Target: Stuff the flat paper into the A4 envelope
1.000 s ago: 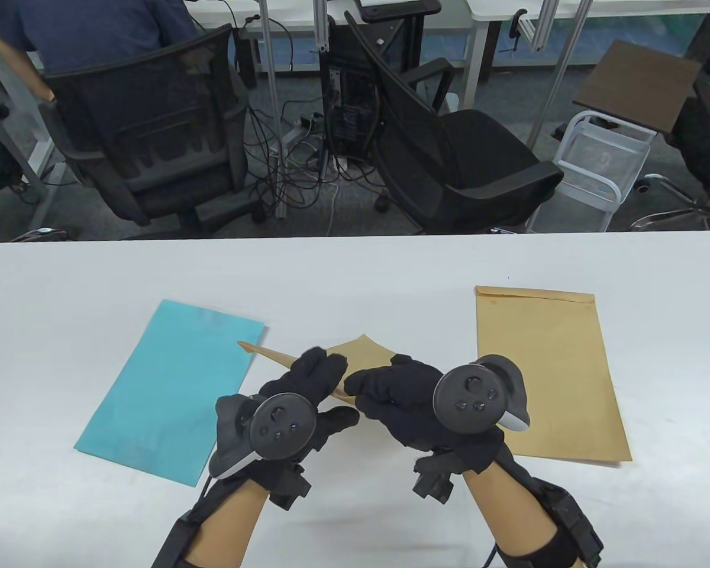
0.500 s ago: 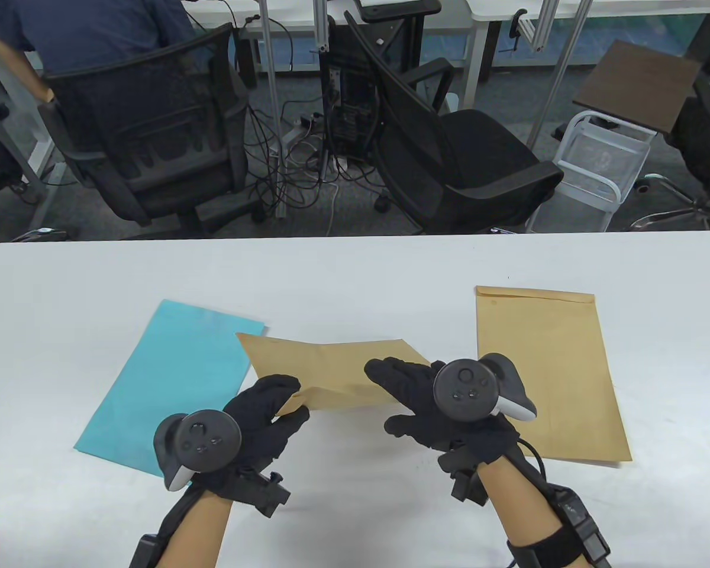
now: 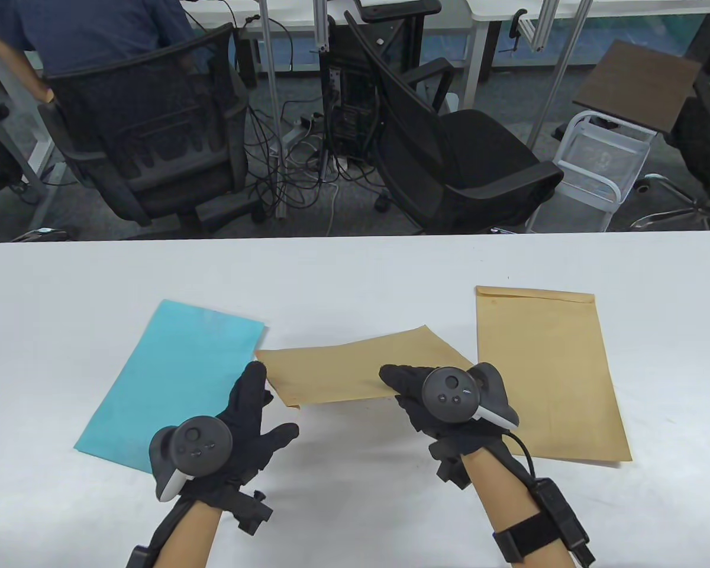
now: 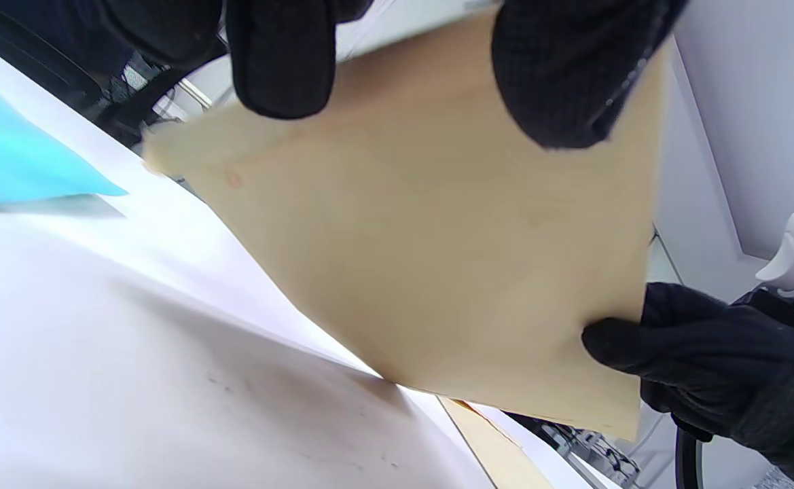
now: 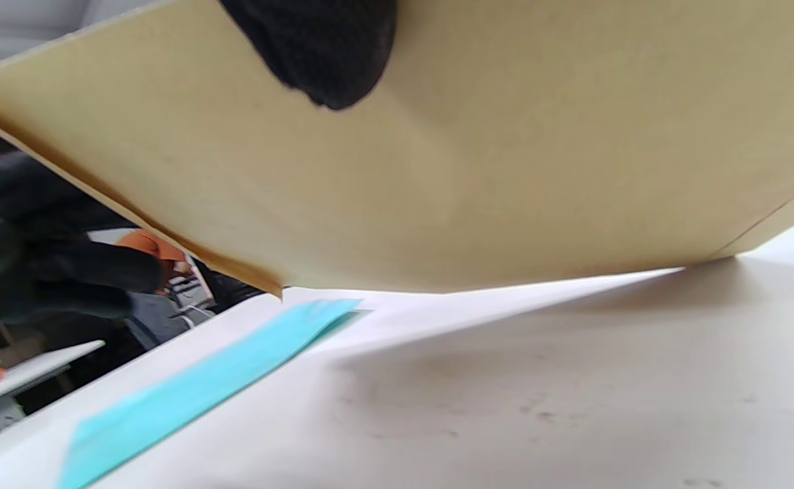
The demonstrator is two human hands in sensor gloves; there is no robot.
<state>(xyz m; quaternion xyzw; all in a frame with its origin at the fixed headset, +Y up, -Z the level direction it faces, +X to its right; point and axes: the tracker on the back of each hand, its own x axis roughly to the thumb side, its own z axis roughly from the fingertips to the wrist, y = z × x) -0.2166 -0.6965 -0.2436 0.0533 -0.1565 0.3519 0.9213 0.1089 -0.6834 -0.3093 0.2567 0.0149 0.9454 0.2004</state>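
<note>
this is an office. behind the white table point(image 3: 355, 266) stand black mesh chairs point(image 3: 148, 130), a computer tower point(image 3: 346, 103) and tangled cables point(image 3: 290, 171).

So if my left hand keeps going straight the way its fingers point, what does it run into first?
The left hand points up and slightly right; its fingertips sit by the near-left corner of the held brown envelope. Going on, it likely meets that envelope first, though height is unclear; the blue paper lies just left.

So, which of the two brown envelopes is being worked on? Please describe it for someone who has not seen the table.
On the white table, look at the middle, between the blue sheet and the brown envelope lying flat on the right. The held envelope is there, lifted off the surface, with the left hand and the right hand at its near edge.
</note>
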